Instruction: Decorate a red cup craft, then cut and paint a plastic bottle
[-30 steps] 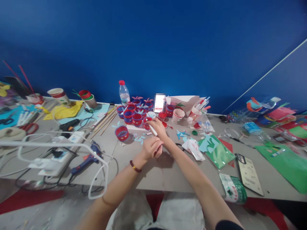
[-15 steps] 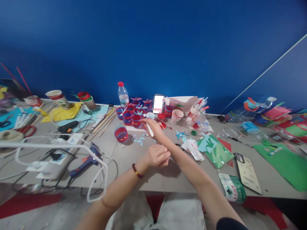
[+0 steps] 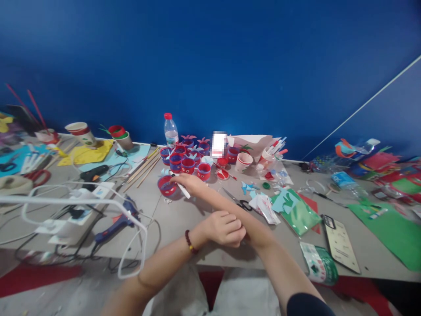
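My right hand [image 3: 187, 183] reaches over to the left and grips a white marker [image 3: 183, 190]. Its fingertips are at the rim of a red and blue paper cup [image 3: 166, 186], which stands in front of the other cups. Behind it, several similar cups with eyes and leafy paper tops stand close together, one of them a small red cup [image 3: 204, 171]. My left hand [image 3: 227, 228], with a beaded bracelet on the wrist, is curled closed against my right forearm; whether anything is inside it is hidden.
Left lie a power strip [image 3: 77, 219], a blue glue gun [image 3: 115, 223] and loose cables. A bottle [image 3: 170, 131] stands behind the cups. Scissors [image 3: 241, 202], a green packet [image 3: 301, 215] and a phone [image 3: 340, 243] lie to the right.
My right hand has moved left with the marker, from the small red cup to the front cup. My left hand has shifted slightly right and down. The scissors now show.
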